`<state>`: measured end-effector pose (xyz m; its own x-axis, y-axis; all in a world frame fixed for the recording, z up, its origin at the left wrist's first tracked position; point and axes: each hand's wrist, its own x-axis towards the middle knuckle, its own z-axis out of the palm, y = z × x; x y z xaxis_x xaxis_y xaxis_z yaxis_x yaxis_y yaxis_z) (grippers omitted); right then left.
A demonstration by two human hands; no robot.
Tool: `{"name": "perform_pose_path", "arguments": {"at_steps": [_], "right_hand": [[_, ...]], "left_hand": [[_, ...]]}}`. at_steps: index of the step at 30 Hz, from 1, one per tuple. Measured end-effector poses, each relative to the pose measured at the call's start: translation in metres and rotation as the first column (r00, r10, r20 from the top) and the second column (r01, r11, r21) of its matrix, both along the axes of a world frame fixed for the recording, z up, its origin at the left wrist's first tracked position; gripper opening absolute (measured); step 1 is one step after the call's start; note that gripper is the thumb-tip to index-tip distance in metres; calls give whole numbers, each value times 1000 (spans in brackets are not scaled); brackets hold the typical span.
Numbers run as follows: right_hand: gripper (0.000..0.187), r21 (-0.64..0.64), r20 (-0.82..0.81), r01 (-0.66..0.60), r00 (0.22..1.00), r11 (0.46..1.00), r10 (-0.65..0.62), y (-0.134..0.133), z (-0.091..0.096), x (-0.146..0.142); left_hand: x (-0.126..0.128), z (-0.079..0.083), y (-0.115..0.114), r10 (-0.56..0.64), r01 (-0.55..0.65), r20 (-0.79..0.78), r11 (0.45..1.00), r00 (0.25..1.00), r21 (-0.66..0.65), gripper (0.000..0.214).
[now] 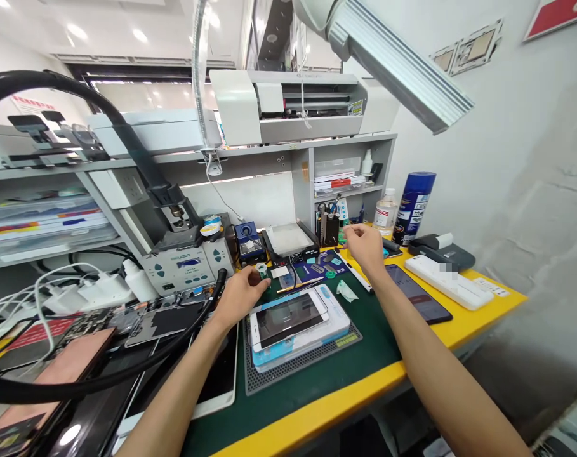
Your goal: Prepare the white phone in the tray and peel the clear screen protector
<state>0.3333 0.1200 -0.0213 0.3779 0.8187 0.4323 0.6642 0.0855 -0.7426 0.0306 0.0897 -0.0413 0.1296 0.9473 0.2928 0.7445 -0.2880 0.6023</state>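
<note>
Left of the phone, my left hand (240, 295) is closed with thumb and fingers around a small tube-like piece (262, 271) with a pale round top. Its kind cannot be made out. My right hand (364, 247) is raised at the back right of the mat, fingers pinched near a green item (342, 233); what they hold is hidden. Between my forearms a white phone (291, 317) with a dark screen lies on a blue-and-white box (336, 327). That box rests on a grey perforated pad (302, 376). A thin brush-like stick (300, 285) lies behind the phone.
A hot-air station (183, 270) and a thick black hose (140, 371) crowd the left. A dark phone (419, 293), a white device (447, 282) and a blue spray can (414, 206) stand or lie right. A lamp (402, 63) hangs overhead.
</note>
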Motion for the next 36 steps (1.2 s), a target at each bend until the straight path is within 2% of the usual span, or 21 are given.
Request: {"name": "perform_pose_path", "arguments": {"at_steps": [2, 5, 8, 10, 16, 19, 26, 30, 33, 36], "right_hand": [[46, -27, 20, -49, 999, 998, 49, 0, -1, -1], [34, -118, 95, -197, 973, 973, 209, -4, -1, -7], [20, -239, 177, -356, 899, 903, 401, -10, -2, -16], [19, -306, 213, -423, 843, 853, 494, -12, -3, -21], [18, -461, 206, -532, 714, 710, 669, -8, -9, -21], [20, -516, 195, -539, 683, 666, 704, -5, -13, -20], [15, -527, 188, -530, 690, 664, 699, -4, -15, -24], [12, -534, 119, -564, 688, 630, 716, -6, -11, -22], [6, -506, 33, -614, 688, 606, 725, -10, -6, -15], [12, -436, -51, -653, 705, 619, 708, -15, 2, -9]], "left_hand": [[-1, -1, 1, 4, -4, 12, 1000, 1000, 3, 27], [-1, -2, 2, 5, -5, 31, 1000, 1000, 4, 28], [-2, -3, 1, 5, -5, 48, 1000, 999, 3, 29], [-3, -3, 0, 9, -9, 63, 1000, 998, 2, 30], [-4, -1, -2, 11, -9, 126, 1000, 992, -12, 33], [-4, 1, -4, 13, -10, 162, 1000, 987, -22, 36], [-5, 6, -9, 13, -6, 205, 999, 979, -36, 40], [-5, 5, -9, 15, -7, 229, 999, 973, -35, 39], [-6, 4, -8, 17, -9, 243, 999, 970, -36, 39], [-7, 4, -8, 21, -12, 250, 999, 968, -39, 40]]}}
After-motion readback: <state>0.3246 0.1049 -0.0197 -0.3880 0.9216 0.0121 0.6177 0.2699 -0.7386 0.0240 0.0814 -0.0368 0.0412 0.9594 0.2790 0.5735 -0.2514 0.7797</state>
